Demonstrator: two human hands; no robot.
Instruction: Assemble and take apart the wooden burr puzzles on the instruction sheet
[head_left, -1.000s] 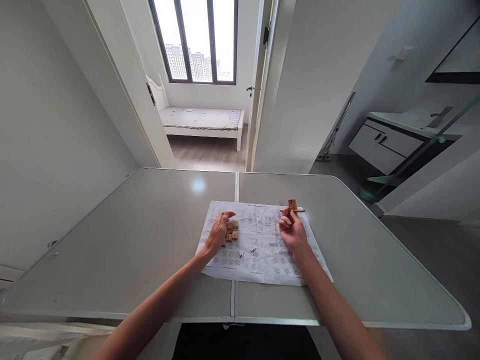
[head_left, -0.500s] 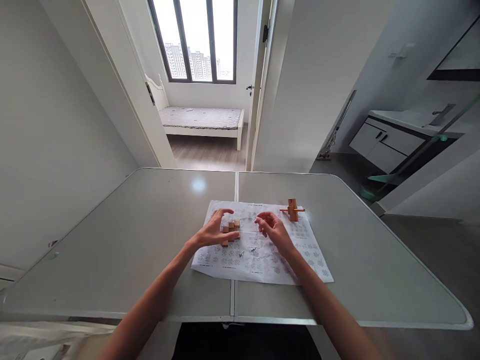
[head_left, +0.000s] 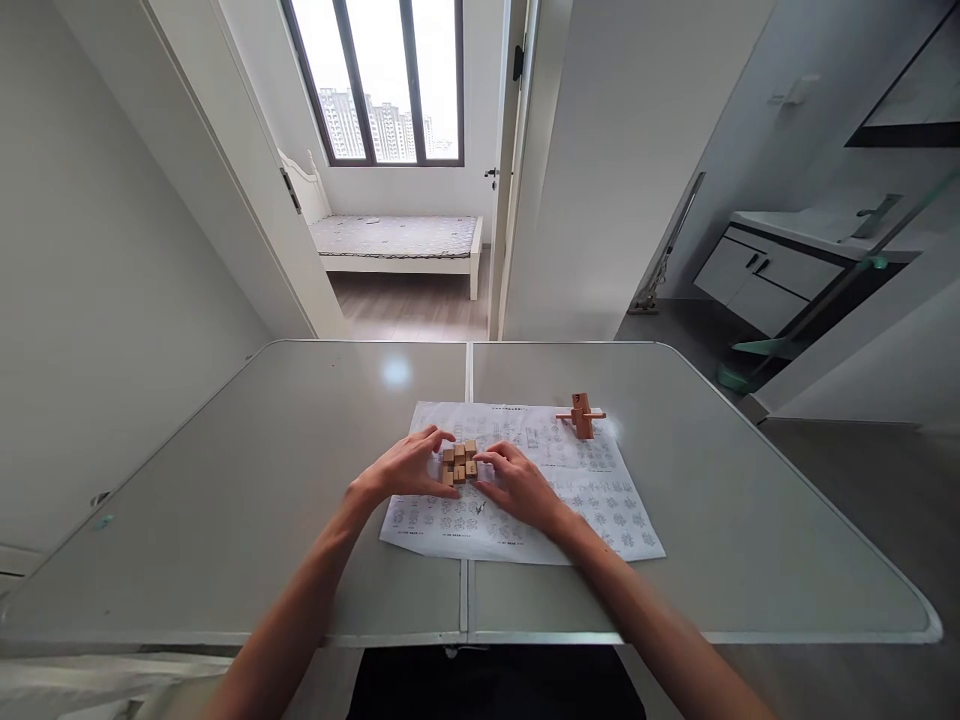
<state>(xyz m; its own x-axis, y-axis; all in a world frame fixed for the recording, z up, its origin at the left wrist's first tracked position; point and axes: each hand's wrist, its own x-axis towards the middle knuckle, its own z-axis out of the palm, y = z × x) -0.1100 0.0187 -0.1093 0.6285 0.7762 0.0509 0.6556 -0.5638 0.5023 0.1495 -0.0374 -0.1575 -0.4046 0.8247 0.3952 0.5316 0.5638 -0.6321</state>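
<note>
Cluster of small wooden blocks (head_left: 460, 463) on a printed sheet (head_left: 480, 548), left of the sheet's middle; sheet lies on the bench (head_left: 330, 410). Left hand (head_left: 405, 467) at the cluster's left side, fingers and thumb parted, thumb toward the near edge. Right hand (head_left: 523, 490) at the opposite side, fingers and thumb apart; cannot tell whether fingertips touch wood. Crossed wooden piece (head_left: 582, 417) near the sheet's far right corner, well apart from both hands.
</note>
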